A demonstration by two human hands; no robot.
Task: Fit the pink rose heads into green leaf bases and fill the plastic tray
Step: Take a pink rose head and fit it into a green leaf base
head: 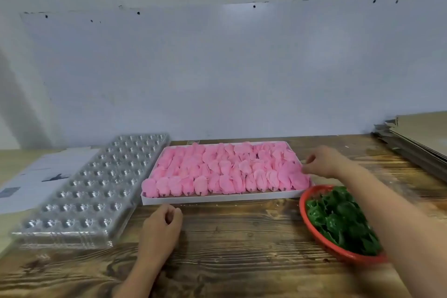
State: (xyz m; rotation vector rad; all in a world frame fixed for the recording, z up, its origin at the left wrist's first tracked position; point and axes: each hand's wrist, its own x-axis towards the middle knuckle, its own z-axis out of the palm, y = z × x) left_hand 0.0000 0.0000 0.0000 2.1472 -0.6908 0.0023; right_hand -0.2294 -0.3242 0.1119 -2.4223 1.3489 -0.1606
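Several pink rose heads [217, 172] lie in rows in a shallow white box [212, 198] at the table's middle. A clear plastic tray [92, 189] with many empty round cups lies to the left of it. Green leaf bases [343, 220] fill a red basket [305, 215] at the right. My right hand [321, 161] is at the box's right edge, fingertips touching the rose heads there; whether it holds one I cannot tell. My left hand [160, 227] rests on the table in front of the box, fingers loosely curled, holding nothing.
The wooden table [229, 249] runs up to a pale wall. White paper sheets [36, 176] lie at the far left beside the tray. A stack of flat cardboard [418, 138] sits at the back right.
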